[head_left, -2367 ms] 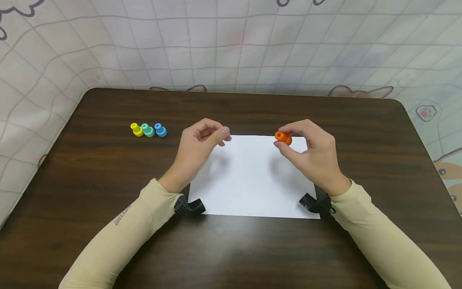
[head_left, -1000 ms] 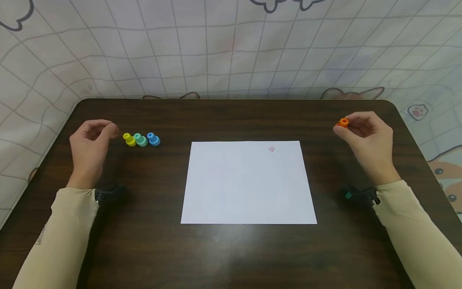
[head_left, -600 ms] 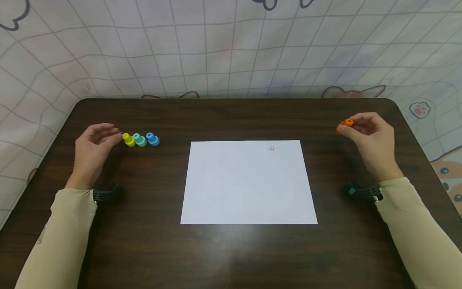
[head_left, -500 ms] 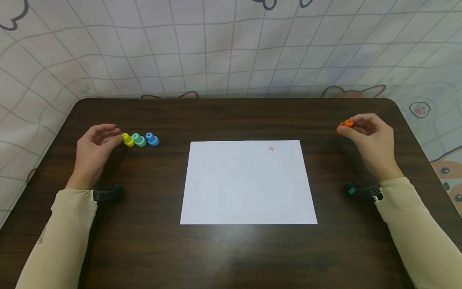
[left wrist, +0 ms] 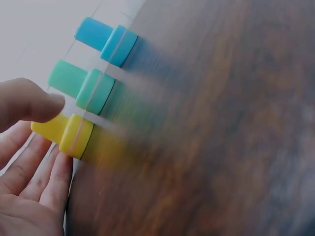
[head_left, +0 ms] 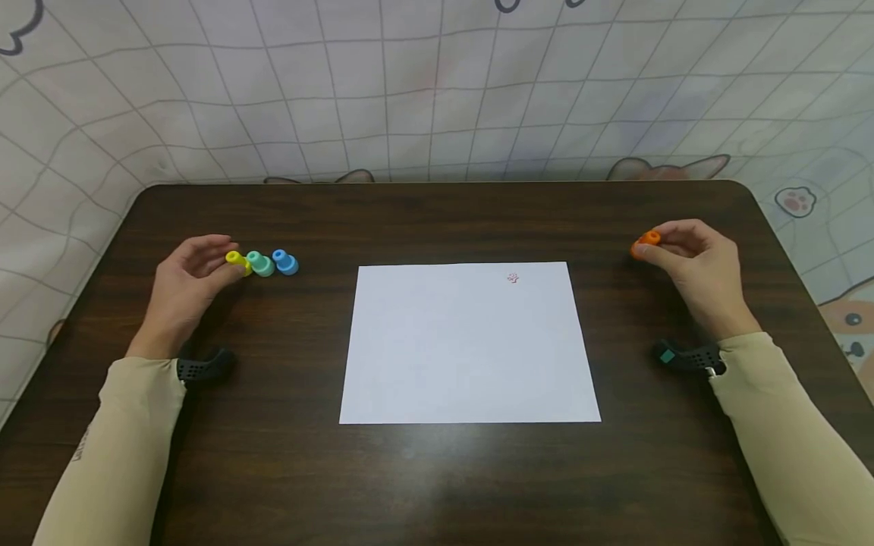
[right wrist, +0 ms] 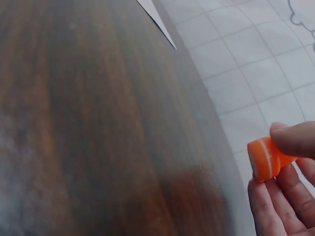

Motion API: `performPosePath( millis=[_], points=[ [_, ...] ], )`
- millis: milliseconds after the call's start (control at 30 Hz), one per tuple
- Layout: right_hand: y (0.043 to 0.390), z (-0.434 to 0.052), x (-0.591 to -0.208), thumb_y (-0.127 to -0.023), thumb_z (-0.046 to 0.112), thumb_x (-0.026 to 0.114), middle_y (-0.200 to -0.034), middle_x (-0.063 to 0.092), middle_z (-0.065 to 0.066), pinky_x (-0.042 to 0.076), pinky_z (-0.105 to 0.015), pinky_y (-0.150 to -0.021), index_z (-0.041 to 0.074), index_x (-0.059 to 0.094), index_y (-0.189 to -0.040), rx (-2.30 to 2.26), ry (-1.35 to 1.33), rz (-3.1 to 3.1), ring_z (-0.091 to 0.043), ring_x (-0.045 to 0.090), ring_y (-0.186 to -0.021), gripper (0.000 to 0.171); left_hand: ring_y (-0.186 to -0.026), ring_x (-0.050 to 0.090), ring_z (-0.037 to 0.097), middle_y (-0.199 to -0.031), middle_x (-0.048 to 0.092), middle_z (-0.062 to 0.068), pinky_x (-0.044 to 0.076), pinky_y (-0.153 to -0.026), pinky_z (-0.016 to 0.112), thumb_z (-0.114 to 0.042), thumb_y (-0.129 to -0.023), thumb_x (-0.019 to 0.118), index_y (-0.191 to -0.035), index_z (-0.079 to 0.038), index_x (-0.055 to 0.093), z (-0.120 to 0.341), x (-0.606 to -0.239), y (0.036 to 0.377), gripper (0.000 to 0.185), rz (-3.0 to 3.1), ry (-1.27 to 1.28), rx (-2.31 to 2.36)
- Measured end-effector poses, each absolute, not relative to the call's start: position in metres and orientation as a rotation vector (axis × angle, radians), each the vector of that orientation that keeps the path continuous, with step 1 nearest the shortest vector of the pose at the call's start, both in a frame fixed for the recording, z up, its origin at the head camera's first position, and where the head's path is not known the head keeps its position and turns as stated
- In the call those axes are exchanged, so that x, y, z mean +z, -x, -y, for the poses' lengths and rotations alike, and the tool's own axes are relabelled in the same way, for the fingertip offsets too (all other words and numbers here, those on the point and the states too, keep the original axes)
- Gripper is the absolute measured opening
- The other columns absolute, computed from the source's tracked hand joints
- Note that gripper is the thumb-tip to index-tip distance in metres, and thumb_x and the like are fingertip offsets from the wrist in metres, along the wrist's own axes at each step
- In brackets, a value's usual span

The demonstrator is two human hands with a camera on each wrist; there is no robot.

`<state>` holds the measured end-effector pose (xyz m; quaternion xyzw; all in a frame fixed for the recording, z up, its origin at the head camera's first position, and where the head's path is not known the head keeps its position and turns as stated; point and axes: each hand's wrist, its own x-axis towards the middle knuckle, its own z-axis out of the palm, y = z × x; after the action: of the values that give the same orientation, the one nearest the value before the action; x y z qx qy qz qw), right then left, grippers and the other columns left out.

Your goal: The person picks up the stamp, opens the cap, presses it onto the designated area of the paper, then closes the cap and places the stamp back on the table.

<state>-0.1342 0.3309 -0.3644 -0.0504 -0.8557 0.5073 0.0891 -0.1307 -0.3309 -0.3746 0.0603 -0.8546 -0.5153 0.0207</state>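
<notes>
Pinching orange stamp (head_left: 645,243) near table edge (head_left: 768,208).

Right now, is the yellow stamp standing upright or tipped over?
Upright: the yellow stamp stands on the table on its wide base, knob up, with the left hand touching it.
</notes>
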Motion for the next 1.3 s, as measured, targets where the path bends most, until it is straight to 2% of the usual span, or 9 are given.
performPosePath(
  millis=[133, 533, 700, 900, 1300],
  points=[
    [0.1339, -0.3317, -0.3660, -0.091, 0.021, 0.081, -0.102, 0.067, 0.025, 0.053, -0.001, -0.080, 0.011, 0.067, -0.121, 1.490, 0.167, 2.573, 0.012, 0.069, -0.089, 0.035, -0.113, 0.059, -0.008, -0.125, 0.060, -0.021, 0.049, -0.090, -0.001, -0.018, -0.096, 0.074, -0.143, -0.014, 0.053, 0.3302, -0.3761, 0.1312, 0.052, 2.634, -0.164, -1.622],
    [0.1360, -0.3340, -0.3720, -0.089, 0.019, 0.082, -0.100, 0.067, 0.028, 0.052, 0.000, -0.079, 0.009, 0.068, -0.121, 1.450, 0.165, 2.598, 0.011, 0.066, -0.090, 0.037, -0.109, 0.062, -0.006, -0.120, 0.063, -0.021, 0.050, -0.089, -0.001, -0.020, -0.095, 0.076, -0.133, -0.014, 0.063, 0.3261, -0.3792, 0.1310, 0.041, 2.595, -0.191, -1.485],
    [0.1344, -0.3335, -0.3713, -0.090, 0.023, 0.082, -0.099, 0.065, 0.030, 0.050, 0.000, -0.077, 0.011, 0.069, -0.122, 1.390, 0.172, 2.629, 0.009, 0.064, -0.091, 0.037, -0.106, 0.063, -0.005, -0.121, 0.065, -0.016, 0.052, -0.087, 0.001, -0.017, -0.094, 0.076, -0.127, -0.018, 0.067, 0.3249, -0.3796, 0.1326, 0.034, 2.577, -0.180, -1.486],
    [0.1341, -0.3340, -0.3715, -0.090, 0.027, 0.081, -0.099, 0.064, 0.031, 0.048, 0.000, -0.077, 0.011, 0.069, -0.122, 1.340, 0.174, 2.649, 0.009, 0.062, -0.091, 0.038, -0.105, 0.062, -0.007, -0.117, 0.064, -0.019, 0.052, -0.086, 0.000, -0.016, -0.095, 0.075, -0.127, -0.016, 0.067, 0.3241, -0.3792, 0.1331, 0.033, 2.579, -0.197, -1.478],
    [0.1341, -0.3340, -0.3725, -0.090, 0.029, 0.081, -0.101, 0.062, 0.028, 0.048, 0.003, -0.079, 0.012, 0.068, -0.122, 1.333, 0.183, 2.661, 0.010, 0.062, -0.091, 0.038, -0.102, 0.061, -0.009, -0.110, 0.062, -0.025, 0.051, -0.082, -0.001, -0.028, -0.095, 0.076, -0.128, -0.012, 0.067, 0.3244, -0.3765, 0.1306, 0.038, 2.637, -0.264, -1.399]
  ],
)
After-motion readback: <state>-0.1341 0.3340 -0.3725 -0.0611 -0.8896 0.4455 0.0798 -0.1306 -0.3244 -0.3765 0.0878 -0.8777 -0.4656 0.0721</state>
